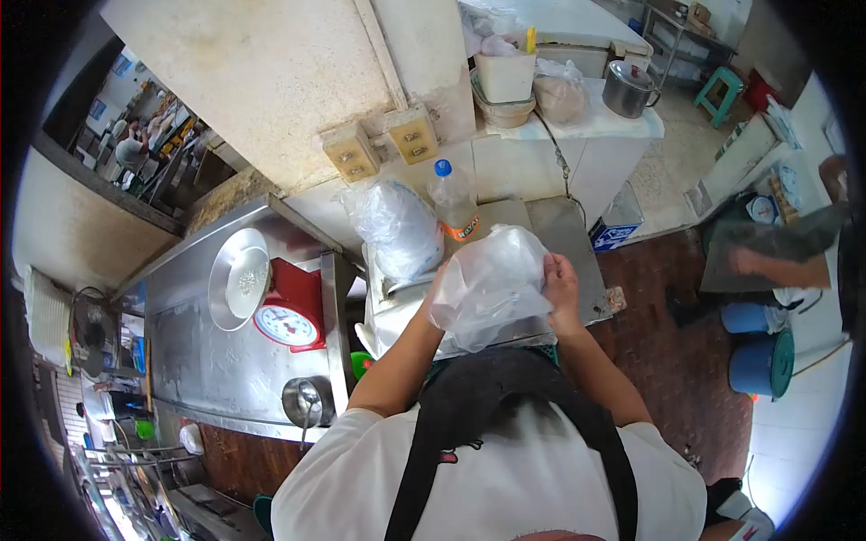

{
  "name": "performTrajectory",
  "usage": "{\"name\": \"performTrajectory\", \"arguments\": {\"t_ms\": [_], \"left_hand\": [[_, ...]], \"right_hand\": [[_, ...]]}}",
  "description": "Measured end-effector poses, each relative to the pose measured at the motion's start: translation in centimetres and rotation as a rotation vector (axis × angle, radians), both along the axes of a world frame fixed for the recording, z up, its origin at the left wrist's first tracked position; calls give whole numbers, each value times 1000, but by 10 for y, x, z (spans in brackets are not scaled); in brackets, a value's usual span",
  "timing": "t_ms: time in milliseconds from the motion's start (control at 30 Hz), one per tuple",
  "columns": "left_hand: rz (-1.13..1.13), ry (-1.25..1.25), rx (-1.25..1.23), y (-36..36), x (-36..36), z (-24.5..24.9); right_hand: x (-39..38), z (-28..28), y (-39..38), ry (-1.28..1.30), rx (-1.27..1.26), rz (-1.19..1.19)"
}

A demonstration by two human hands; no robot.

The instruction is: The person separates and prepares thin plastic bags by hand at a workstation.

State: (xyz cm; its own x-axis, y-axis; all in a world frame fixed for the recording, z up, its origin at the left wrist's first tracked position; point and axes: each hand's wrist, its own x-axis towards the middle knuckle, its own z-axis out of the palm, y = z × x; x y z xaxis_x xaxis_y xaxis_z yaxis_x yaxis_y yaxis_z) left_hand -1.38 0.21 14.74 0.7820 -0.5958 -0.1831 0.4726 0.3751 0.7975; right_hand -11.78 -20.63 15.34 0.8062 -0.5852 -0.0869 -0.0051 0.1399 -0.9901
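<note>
A clear plastic bag is spread between my two hands in front of my chest. My right hand has its fingers bent against the bag's right edge. At the bag's left edge is my left hand, its fingers mostly hidden behind the plastic. Just beyond it stands a bundle of clear plastic bags, beside a plastic bottle with a blue cap and orange label. Below these lies a metal work surface.
To the left, a red scale with a metal pan and a small pot sit on a steel counter. A lidded pot stands at the back. Another person's arm and a blue bin are at right.
</note>
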Motion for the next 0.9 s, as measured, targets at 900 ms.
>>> {"name": "performTrajectory", "arguments": {"t_ms": [900], "left_hand": [[98, -110, 661, 6, 10, -66]], "right_hand": [[6, -64, -40, 326, -556, 80]]}}
